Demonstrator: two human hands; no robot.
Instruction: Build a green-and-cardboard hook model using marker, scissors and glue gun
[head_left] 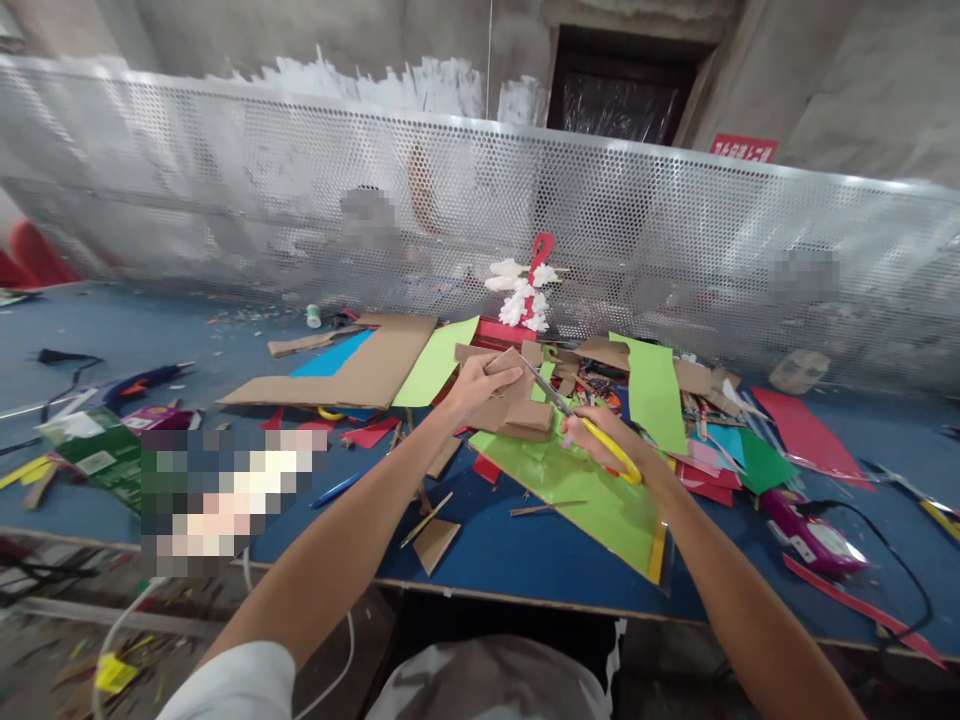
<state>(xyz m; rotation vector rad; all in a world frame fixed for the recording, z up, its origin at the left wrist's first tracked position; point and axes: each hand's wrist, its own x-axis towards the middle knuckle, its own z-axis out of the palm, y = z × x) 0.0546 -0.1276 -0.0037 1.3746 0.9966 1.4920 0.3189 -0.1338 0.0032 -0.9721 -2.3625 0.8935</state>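
Observation:
My left hand [480, 385] grips a small piece of brown cardboard [508, 362] above the middle of the table. In my right hand [592, 435] is a pair of scissors [611, 450] with yellow handles, its metal blades pointing up and left to the edge of that cardboard. Whether the blades are cutting into it I cannot tell. More cardboard scraps [529, 418] lie just under both hands. Below them spreads a light green sheet [592, 500] on the blue table.
Behind stands a perforated metal screen [300, 180] with a red and white craft figure [525, 285] before it. A large cardboard piece [375, 360] lies left, a green sheet [652, 390] right. A purple box [814, 535] with a black cord and a red sheet [810, 430] are farther right.

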